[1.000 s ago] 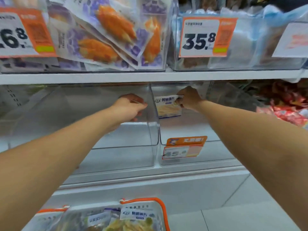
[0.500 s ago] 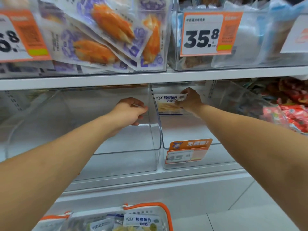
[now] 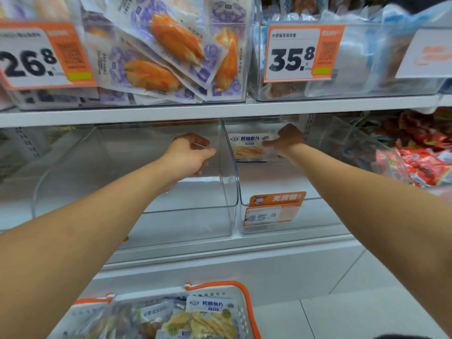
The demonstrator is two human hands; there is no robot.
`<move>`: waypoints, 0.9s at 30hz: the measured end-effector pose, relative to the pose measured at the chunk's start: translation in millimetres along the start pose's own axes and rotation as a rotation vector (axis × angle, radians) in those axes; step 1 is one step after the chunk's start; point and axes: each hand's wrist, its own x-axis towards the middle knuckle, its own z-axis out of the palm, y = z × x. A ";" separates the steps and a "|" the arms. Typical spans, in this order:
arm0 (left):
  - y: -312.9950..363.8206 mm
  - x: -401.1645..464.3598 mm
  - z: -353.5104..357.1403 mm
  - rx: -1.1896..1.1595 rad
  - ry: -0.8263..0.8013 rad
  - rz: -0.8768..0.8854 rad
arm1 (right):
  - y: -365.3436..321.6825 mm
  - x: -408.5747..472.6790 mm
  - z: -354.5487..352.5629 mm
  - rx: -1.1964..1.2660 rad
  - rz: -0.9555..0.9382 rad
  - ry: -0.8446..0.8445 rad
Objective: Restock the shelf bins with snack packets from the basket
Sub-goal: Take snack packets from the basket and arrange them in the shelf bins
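Right fingers: curled onto the right edge of a snack packet point(image 3: 247, 149), pinching it; the right hand point(image 3: 288, 140) reaches deep into the right bin point(image 3: 274, 182), its back turned to the camera (the fingertips themselves are mostly hidden behind the knuckles).
Packet: stands upright at the back of the right bin, just left of the right fingers, white with blue print on top and pale yellow strips showing below.
Left fingers: loosely curled round the rear top edge of the left bin point(image 3: 137, 182), thumb on the near side; the left hand point(image 3: 190, 154) touches the clear plastic there, though how firmly it grips I cannot tell.
Between the hands: the two clear walls where the bins meet, side by side and touching.
Below the right fingers: an orange price tag point(image 3: 272, 209) clipped on the front of the right bin.
Above both hands: the white shelf board point(image 3: 220, 111), and over it bins of purple-and-orange packets point(image 3: 166, 57) and a tag reading 35.8 point(image 3: 302, 53).
Right of the right hand: red packets point(image 3: 415, 165) heaped in the neighbouring bin.
Nearest the camera, under the forearms: a basket point(image 3: 247, 302) with an orange rim, holding more packets of the same kind point(image 3: 203, 319).
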 end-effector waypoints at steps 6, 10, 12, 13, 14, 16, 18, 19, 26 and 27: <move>-24.8 -84.3 -32.3 0.104 0.112 0.412 | -34.7 -157.8 -60.3 0.023 -0.440 0.229; -108.4 -166.2 -48.8 0.288 -0.073 0.309 | -58.2 -270.5 -10.5 -0.181 -0.772 -0.337; -166.3 -202.7 -55.9 0.414 -0.280 0.113 | -40.9 -312.3 53.6 -0.436 -0.700 -0.782; -193.8 -217.8 -61.4 0.468 -0.365 0.017 | -27.1 -330.1 85.9 -0.586 -0.638 -0.923; -215.6 -230.1 -67.5 0.540 -0.438 -0.056 | -9.9 -345.6 114.2 -0.718 -0.562 -0.997; -240.9 -243.8 -79.9 0.684 -0.511 -0.132 | 18.9 -367.7 149.3 -0.830 -0.442 -0.998; -246.6 -247.7 -86.6 0.673 -0.470 -0.148 | 37.0 -380.3 162.4 -0.759 -0.327 -0.950; -245.4 -248.1 -87.4 0.633 -0.442 -0.146 | 40.2 -385.7 163.5 -0.728 -0.298 -0.937; -224.2 -246.1 -76.8 0.403 -0.392 -0.151 | 22.4 -364.2 137.6 -0.630 -0.282 -0.908; -218.5 -245.2 -75.6 0.362 -0.383 -0.179 | 13.6 -352.5 126.1 -0.522 -0.219 -0.913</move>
